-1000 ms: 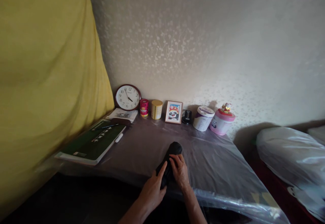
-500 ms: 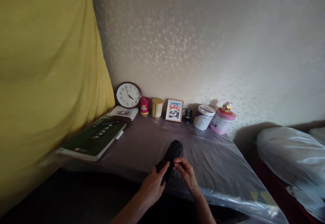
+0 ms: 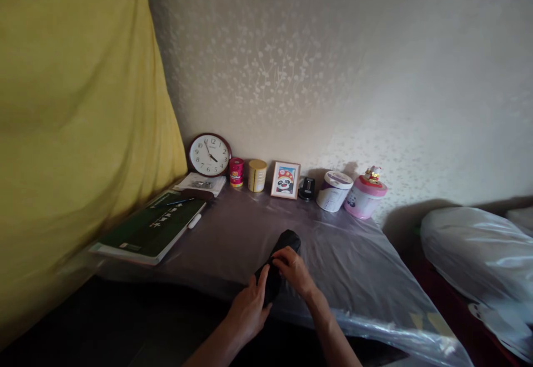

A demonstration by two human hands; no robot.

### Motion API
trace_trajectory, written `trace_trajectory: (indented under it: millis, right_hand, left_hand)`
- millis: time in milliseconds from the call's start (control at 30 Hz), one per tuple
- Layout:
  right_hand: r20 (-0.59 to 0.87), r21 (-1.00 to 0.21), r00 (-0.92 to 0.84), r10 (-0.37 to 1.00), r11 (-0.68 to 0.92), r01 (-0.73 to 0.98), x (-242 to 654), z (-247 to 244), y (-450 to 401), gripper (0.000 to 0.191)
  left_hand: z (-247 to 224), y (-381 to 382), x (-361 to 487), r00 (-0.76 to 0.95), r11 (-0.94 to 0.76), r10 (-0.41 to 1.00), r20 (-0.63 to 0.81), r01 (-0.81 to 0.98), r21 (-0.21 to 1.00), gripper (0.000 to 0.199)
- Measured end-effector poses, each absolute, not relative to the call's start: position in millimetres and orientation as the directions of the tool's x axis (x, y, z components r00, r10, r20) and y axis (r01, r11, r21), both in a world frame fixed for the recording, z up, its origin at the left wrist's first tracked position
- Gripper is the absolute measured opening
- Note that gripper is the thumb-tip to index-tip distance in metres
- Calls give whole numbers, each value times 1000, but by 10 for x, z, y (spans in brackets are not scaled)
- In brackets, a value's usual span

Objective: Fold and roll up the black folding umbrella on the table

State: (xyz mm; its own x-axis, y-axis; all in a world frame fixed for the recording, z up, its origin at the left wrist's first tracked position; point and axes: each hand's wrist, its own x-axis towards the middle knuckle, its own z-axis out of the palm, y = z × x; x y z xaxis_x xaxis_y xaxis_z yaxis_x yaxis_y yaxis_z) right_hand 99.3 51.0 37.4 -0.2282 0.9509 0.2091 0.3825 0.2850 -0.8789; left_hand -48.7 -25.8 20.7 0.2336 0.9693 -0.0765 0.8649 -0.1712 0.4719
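A black folded umbrella (image 3: 288, 240), rolled up slim, lies slanted over the front part of the table with its far end pointing away from me. My left hand (image 3: 249, 307) is closed around its near part, thumb underneath and index finger stretched along its side. Across the umbrella's upper side reaches my right hand (image 3: 295, 274), its thumb and fingertips pinched on what looks like the umbrella's strap. The strap itself is dark and mostly hidden by my fingers.
Plastic sheeting covers the table (image 3: 233, 234). At left lie a green book (image 3: 145, 231) and a white marker-like object (image 3: 194, 221). Along the wall stand a clock (image 3: 210, 155), two tins, a picture frame (image 3: 285, 180), a black object and two tubs. A plastic-covered bundle (image 3: 478, 256) sits right.
My right hand has moved left and slightly up, from beside the umbrella to over it, still pinched. My left hand keeps its hold in nearly the same place.
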Motion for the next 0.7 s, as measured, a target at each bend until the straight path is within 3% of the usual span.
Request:
trace_trajectory:
  millis: [133, 233, 333, 500, 567, 700]
  right_hand:
    - [326, -748, -220, 919, 394, 534, 910, 414, 482, 10]
    - [359, -714, -230, 904, 426, 555, 894, 403, 457, 15]
    - [273, -817, -205, 940, 339, 465, 997, 332, 500, 17]
    - [121, -944, 34, 992, 105, 313, 1283, 199, 608, 32]
    - [166, -934, 23, 986, 149, 325, 1292, 198, 608, 30]
    - [349, -816, -192, 917, 399, 418, 1086, 298, 555, 25]
  left_hand:
    - [236, -259, -503, 216, -136, 970, -108, 857, 497, 81]
    - [267, -253, -511, 214, -131, 968, -128, 872, 471, 78]
    - [286, -268, -538, 207, -119, 967, -148, 884, 453, 79]
    - [288, -378, -638, 196, -109, 967, -160, 892, 439, 79]
    - [285, -431, -666, 196, -110, 968, -154, 890, 442, 79]
    - [256, -499, -678, 182, -109, 974, -137, 900, 423, 76]
